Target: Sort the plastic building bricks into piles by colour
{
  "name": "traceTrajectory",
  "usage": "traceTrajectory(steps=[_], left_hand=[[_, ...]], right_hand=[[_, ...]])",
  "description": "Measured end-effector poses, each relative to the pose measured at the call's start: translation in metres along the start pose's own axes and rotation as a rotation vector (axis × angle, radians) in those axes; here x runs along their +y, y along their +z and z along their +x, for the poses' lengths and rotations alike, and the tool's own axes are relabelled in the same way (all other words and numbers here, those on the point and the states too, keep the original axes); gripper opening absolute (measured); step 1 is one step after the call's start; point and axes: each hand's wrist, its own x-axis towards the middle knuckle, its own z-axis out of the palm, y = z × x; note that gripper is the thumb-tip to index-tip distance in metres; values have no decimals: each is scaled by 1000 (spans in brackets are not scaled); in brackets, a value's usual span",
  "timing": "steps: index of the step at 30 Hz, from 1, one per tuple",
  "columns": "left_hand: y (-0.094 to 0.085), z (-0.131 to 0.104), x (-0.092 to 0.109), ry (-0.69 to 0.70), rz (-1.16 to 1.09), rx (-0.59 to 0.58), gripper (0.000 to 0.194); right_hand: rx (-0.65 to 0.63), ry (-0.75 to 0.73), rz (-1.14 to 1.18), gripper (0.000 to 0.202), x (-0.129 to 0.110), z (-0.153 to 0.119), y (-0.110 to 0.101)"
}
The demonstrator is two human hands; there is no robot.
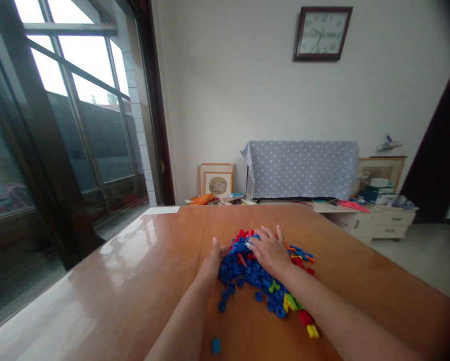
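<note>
A heap of small plastic building blocks (249, 271), mostly blue with some red, green and yellow, lies on the wooden table. My left hand (212, 261) rests on edge against the heap's left side, its fingers stretched out and partly hidden by the blocks. Over the upper right of the heap lies my right hand (270, 249), palm down with fingers spread, touching the blocks. A white piece (249, 245) shows beside its fingertips. Blue and orange sticks (302, 253) poke out to the right of that hand. Neither hand visibly grips a block.
The glossy table (134, 286) spreads around the heap. One teal block (215, 345) lies apart near the front edge. A white sheet (162, 210) is at the far left corner. Behind stand a low cabinet (385, 223) and something under a dotted cloth (303, 170). A glass door is at left.
</note>
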Motion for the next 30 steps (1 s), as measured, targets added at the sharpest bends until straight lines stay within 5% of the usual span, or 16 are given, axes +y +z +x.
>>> traceTrajectory(steps=[5, 12, 14, 23, 30], left_hand=[[-8, 4, 1, -50, -120, 57, 90], [-19, 3, 9, -106, -358, 108, 87], [-24, 2, 10, -114, -399, 119, 87], [-22, 5, 7, -122, -334, 101, 88], [-4, -1, 4, -42, -116, 36, 84]], right_hand=[[70, -3, 124, 29, -19, -13, -17], [-204, -695, 413, 42, -103, -77, -36], [-240, -758, 399, 43, -113, -82, -33], [-245, -378, 184, 33, -84, -39, -3], [-86, -86, 92, 26, -31, -22, -11]])
